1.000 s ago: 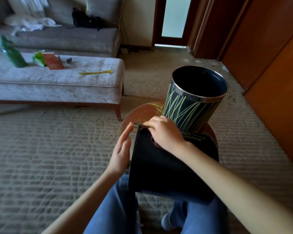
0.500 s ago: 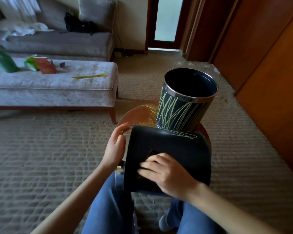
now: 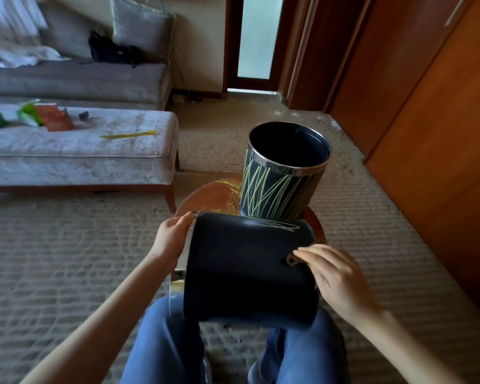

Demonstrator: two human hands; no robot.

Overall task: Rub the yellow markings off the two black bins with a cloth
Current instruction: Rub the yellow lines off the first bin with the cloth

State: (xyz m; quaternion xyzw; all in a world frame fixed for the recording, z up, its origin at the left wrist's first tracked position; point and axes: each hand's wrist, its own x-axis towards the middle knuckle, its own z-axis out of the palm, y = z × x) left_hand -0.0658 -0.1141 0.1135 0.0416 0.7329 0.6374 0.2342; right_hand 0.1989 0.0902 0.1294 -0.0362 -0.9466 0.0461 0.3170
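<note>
2 black bins in shot. Far left, 10 o'clock: grey ottoman [image 3: 94,153] w/ yellow strip [image 3: 128,134] + packets [image 3: 53,120] on top. Left hand [image 3: 171,239] sits at 9 o'clock end of lying bin [image 3: 241,273], fingers curled over its metal rim, gripping it. Lying bin is on its side across person's lap, jeans [image 3: 161,342] under it, mouth to 9 o'clock. Wall mostly plain black, few yellow lines [image 3: 275,224] only along its 12 o'clock edge. Upright bin [image 3: 283,187] at its 12 o'clock, standing on round wooden bench [image 3: 211,195], yellow markings [image 3: 261,187] all over the wall. Bins touching or just apart: can't tell. Right hand [image 3: 341,281] at 3 o'clock on lying bin, fingers near flat, close together, pressing small dark cloth [image 3: 291,260] onto wall. Only a bit of cloth shows past fingertips. Far right: wood cupboard doors [image 3: 427,134].
</note>
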